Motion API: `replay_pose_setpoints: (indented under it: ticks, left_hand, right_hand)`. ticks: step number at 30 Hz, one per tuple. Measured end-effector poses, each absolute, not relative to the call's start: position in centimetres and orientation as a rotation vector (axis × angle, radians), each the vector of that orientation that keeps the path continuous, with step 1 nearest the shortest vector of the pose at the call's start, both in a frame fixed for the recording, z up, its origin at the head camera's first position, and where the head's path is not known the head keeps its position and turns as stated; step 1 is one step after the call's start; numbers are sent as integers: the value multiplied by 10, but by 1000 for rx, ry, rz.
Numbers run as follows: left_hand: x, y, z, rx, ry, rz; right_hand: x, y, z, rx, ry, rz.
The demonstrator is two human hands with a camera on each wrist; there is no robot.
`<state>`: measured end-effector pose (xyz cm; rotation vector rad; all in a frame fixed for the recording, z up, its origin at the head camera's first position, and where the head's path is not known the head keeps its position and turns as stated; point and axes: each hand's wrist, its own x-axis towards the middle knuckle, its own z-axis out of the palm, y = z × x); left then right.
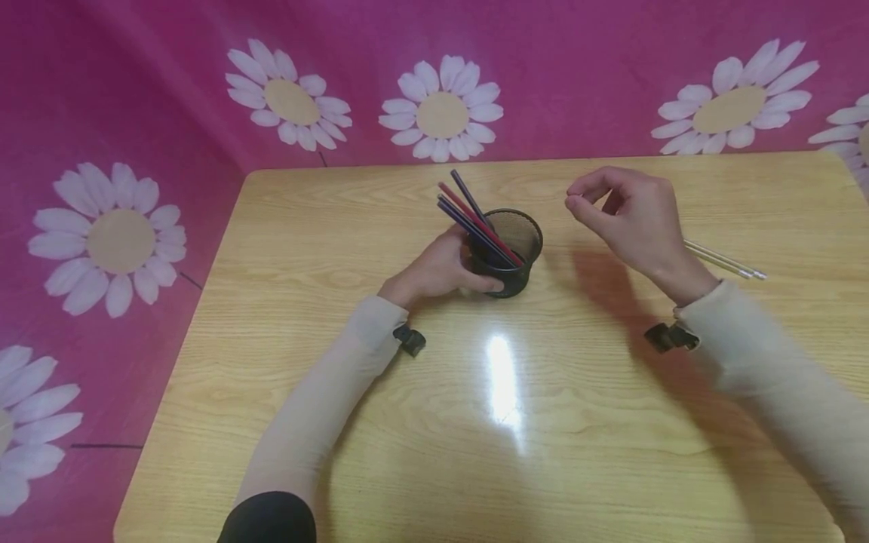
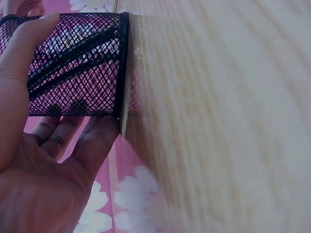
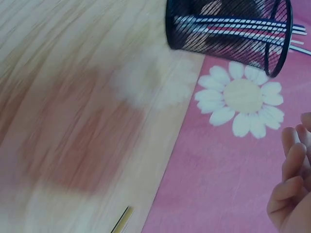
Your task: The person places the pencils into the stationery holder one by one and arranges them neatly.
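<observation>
A black mesh cup (image 1: 512, 283) stands on the table, with several dark and red pencils (image 1: 468, 211) leaning left over its rim. My left hand (image 1: 441, 268) grips the cup from the left; in the left wrist view the thumb and fingers of that hand (image 2: 53, 165) lie around the mesh (image 2: 77, 68). To the right of the cup, my right hand (image 1: 634, 219) is raised, fingers loosely bent, thumb and index tips close together, nothing visible between them. The right wrist view shows its bent fingers (image 3: 294, 170) apart from the cup (image 3: 228, 29). Gold pencils (image 1: 726, 260) lie behind the right wrist, partly hidden.
The wooden table (image 1: 434, 452) has its far edge against a pink flowered cloth (image 1: 557, 75), which also hangs along the left side. A bright light reflection lies in front of the cup. In the right wrist view, a gold pencil end (image 3: 124, 219) shows at the bottom.
</observation>
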<state>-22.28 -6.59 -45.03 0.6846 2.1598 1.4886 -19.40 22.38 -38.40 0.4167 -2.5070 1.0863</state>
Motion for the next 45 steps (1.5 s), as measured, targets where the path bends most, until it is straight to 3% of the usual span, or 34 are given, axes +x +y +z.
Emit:
replay_pose_setpoints:
  ticks: [23, 30, 45]
  left_hand:
    - [-224, -66, -450, 683, 2187, 1450]
    - [-236, -67, -464, 654, 2167, 1447]
    - [-223, -65, -450, 659, 2181, 1457]
  right_hand:
    - [-190, 283, -406, 309, -2683, 865]
    - [-190, 298, -406, 301, -2782, 744]
    - [-189, 326, -416, 275, -2916, 614]
